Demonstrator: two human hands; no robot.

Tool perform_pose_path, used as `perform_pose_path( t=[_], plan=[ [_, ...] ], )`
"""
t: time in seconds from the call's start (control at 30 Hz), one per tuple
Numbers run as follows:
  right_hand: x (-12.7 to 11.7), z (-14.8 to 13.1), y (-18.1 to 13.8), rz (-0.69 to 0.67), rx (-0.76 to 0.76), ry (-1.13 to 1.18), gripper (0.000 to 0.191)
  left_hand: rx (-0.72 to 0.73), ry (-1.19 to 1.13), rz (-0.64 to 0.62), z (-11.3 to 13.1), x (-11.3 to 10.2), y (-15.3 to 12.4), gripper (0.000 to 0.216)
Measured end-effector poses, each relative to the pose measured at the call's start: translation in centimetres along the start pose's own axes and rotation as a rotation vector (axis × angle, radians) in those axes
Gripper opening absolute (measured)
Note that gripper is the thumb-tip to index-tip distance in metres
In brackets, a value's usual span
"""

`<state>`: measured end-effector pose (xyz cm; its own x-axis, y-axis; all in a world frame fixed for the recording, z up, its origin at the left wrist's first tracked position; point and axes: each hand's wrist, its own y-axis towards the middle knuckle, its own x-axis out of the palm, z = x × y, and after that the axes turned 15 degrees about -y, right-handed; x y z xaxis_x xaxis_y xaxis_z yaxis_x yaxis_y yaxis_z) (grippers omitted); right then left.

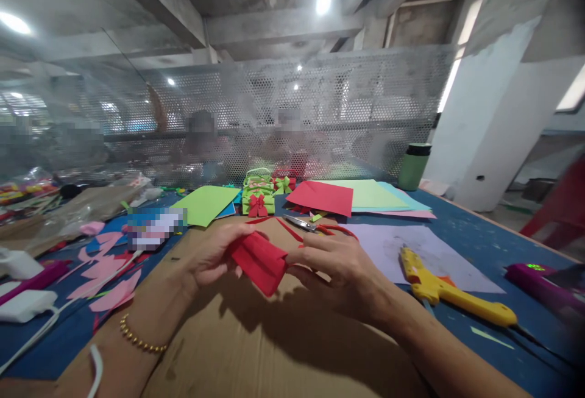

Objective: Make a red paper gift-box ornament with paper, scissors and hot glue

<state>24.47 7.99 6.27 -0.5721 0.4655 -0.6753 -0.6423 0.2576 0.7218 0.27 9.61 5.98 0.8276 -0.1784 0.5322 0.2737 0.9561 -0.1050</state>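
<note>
A small folded red piece (259, 265), shaped like a little box or pouch of felt or paper, is held above the cardboard sheet (228, 349). My left hand (217, 255) grips its left end, fingers closed round it. At its right edge, my right hand (336, 264) pinches the piece between thumb and fingers. Just beyond the hands lie scissors (299, 223) with red handles, partly hidden by my right hand. Red strips (287, 227) lie beside them. Small green bags with bows (258, 197) stand farther back.
On the right, a yellow hot glue gun (457, 300) lies with its tip on a lilac sheet (439, 252). Coloured sheets (320, 197) and a green bottle (414, 166) are at the back. Pink scraps (103, 264) and white cables (59, 312) spread on the left.
</note>
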Motion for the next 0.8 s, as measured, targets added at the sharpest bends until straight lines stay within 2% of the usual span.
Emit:
perform_pose_path(
  t=[0.23, 0.53, 0.8],
  plan=[
    [-0.39, -0.22, 0.24, -0.098, -0.014, -0.044, 0.016, -0.052, 0.094, -0.012, -0.01, 0.03, 0.03, 0.024],
    [-0.66, -0.68, 0.42, -0.175, -0.058, -0.18, 0.019, -0.039, 0.097, -0.037, -0.24, -0.21, 0.18, 0.021],
    [-0.2, -0.82, 0.39, -0.157, -0.062, -0.215, 0.019, -0.057, 0.063, -0.017, -0.48, -0.15, 0.29, 0.017]
  ],
)
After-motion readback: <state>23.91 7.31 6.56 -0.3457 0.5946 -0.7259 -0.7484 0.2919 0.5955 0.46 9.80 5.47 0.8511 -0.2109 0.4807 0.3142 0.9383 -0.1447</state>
